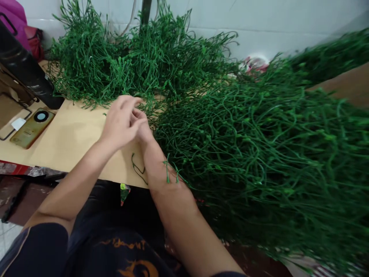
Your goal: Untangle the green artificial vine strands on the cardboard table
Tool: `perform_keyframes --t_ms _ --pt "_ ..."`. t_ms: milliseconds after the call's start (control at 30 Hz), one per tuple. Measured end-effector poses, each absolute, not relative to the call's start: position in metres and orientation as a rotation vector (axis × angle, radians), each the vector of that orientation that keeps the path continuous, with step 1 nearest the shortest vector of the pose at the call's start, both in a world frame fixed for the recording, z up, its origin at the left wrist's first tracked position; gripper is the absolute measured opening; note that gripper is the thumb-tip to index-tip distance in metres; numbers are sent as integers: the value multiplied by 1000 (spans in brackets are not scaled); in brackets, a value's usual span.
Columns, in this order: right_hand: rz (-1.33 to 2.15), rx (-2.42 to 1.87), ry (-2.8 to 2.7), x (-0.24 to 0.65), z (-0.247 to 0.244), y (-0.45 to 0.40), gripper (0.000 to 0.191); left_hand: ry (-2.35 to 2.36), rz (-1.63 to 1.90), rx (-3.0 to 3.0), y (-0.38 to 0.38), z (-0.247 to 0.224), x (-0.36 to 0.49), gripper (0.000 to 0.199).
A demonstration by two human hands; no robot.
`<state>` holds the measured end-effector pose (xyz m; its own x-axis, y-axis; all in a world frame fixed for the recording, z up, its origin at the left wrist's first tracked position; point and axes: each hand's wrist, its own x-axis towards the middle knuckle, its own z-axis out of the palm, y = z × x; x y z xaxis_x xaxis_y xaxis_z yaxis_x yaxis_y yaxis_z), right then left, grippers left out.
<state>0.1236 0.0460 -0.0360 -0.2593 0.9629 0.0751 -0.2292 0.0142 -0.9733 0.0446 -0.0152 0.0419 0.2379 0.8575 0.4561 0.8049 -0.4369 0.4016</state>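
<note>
Over the tan work surface (pixel 83 127), my left hand (pixel 119 119) crosses in front of my right hand (pixel 142 125). The left fingers are bent and its thumb reaches across the right hand. Most of the right fingers are hidden behind the left, and what lies between the hands cannot be made out. Just beyond them is a heap of thin green plastic-looking stems (pixel 161 57) with small budded tips. A larger pile of the same stems (pixel 248 138) lies against my right forearm, with a few sprigs resting on it. One loose stem (pixel 138 169) lies below my hands.
A phone (pixel 32 129) lies at the left, near a black cylindrical object (pixel 29 65). Pink and red bags (pixel 34 40) stand behind it. A pale tiled wall (pixel 259 27) closes off the back, with a white and red bundle (pixel 253 63) before it.
</note>
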Motion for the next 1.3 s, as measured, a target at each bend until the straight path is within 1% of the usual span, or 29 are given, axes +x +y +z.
perform_keyframes --t_ms 67,100,167,233,400,533,733,967,1133,1300 --pt "1475 -840 -1164 123 -35 46 40 1792 858 2313 -12 31 25 52" --pt "1483 -835 -1124 123 -34 45 41 1823 745 2288 -11 26 19 52" --pt "1508 -832 -1067 124 -32 45 44 1818 514 2265 -11 17 13 40" --pt "1499 -821 -1026 125 -31 45 45 1802 415 2259 -12 12 13 28" --pt "1473 -854 -977 126 -31 45 44 1806 516 2200 -18 11 16 32" --pt "1453 -949 -1015 124 -29 42 43 1784 497 2099 -27 7 20 31" --pt "1433 -1017 -1044 118 -30 38 45 1789 617 2020 -40 4 27 29" --pt "1356 -1070 -994 117 -37 50 45 1744 544 2108 -55 16 36 28" --pt "1346 -1057 -966 117 -39 53 43 1683 557 2113 -55 16 33 28" --pt "1385 -1050 -945 118 -37 52 47 1659 617 2049 -57 11 27 28"
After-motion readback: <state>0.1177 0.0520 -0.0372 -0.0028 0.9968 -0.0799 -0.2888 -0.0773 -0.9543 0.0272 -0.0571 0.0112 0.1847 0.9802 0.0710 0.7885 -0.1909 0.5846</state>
